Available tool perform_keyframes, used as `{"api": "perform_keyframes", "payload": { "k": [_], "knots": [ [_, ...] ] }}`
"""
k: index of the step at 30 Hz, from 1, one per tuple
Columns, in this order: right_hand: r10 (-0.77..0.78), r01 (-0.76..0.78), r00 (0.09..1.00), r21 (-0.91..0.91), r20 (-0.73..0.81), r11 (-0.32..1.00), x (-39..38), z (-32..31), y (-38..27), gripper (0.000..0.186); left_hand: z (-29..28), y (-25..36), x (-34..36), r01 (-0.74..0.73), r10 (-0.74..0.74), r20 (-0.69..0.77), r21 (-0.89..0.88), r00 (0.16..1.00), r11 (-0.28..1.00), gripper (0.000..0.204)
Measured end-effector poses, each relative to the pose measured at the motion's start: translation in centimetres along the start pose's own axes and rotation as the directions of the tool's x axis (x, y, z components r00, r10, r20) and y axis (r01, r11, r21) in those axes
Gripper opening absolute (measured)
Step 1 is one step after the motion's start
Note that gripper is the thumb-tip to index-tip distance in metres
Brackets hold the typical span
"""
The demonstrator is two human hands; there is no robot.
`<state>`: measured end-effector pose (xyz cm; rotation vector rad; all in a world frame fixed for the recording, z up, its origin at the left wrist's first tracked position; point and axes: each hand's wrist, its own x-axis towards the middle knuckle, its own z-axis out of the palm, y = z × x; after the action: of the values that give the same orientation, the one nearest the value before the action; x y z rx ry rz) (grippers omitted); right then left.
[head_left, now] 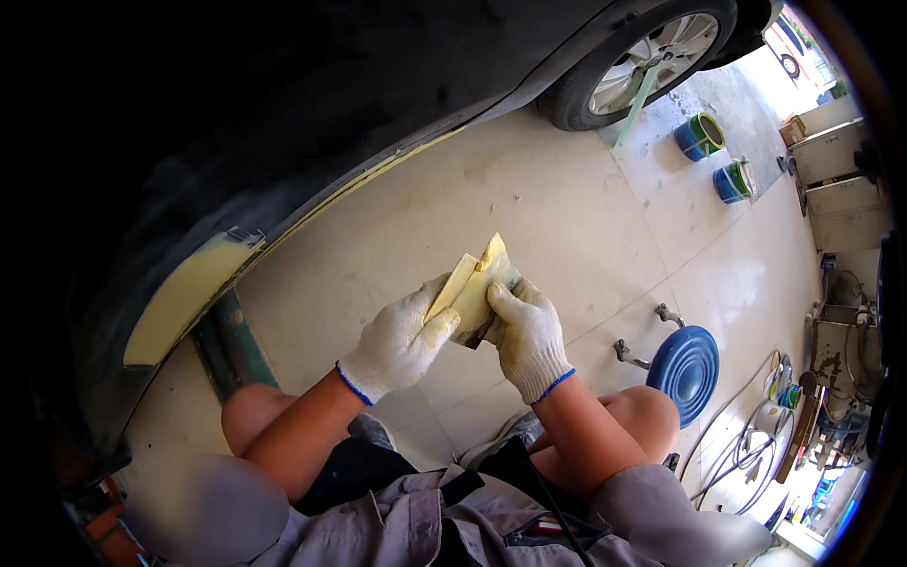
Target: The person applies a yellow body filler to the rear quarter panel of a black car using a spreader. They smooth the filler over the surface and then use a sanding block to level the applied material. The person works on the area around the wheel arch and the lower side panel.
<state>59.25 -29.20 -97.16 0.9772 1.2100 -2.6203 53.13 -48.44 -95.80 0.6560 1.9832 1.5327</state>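
Both my hands wear white knit gloves with blue cuffs, stained yellowish at the fingers, and meet in front of me above the floor. In my left hand [402,338] is a narrow putty spreader [452,287], coated pale yellow, its edge against a wider flat plate. My right hand [529,333] pinches that putty plate [477,307], smeared with yellow filler and carrying a thicker lump [493,253] at its upper corner. To the left, a patch of yellow filler [194,298] covers the lower part of a dark car body [378,104].
A car wheel [652,61] stands at the far right, with green tape on it. Two blue-green cans [700,138] sit beyond. A round blue stool [684,376] is right of my knee. Hoses [746,458] and tools line the right side. A green metal beam [233,345] lies under the car.
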Motion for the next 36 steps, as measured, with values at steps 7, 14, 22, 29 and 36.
{"api": "perform_keyframes", "payload": {
  "k": [7,14,22,29,36],
  "knots": [
    [-0.286,0.284,0.953,-0.038,-0.099,0.958,-0.6,-1.6,-3.4,0.040,-3.4,1.3,0.1,-0.037,0.003,0.120,0.281,0.993,0.959,0.045],
    [-0.144,0.095,0.989,-0.601,-0.033,0.794,1.5,-4.6,-7.5,0.040,-5.8,2.5,0.4,-0.342,0.343,0.000,0.031,0.939,0.939,0.042],
    [-0.118,0.112,0.991,-0.856,0.060,0.505,0.9,-3.1,-5.6,0.050,-4.7,2.0,0.9,-0.335,0.336,0.000,0.078,0.942,0.939,0.049],
    [0.102,0.006,0.979,-0.530,0.174,0.848,-0.2,-4.3,-6.5,0.037,-5.6,1.4,1.7,-0.235,0.244,-0.097,0.097,0.965,0.967,0.036],
    [0.025,-0.024,1.000,0.047,-0.011,0.999,9.9,-9.4,-3.1,0.041,-10.5,6.7,-0.9,-0.332,0.286,-0.261,-0.149,0.922,0.931,0.036]
  ]
}}
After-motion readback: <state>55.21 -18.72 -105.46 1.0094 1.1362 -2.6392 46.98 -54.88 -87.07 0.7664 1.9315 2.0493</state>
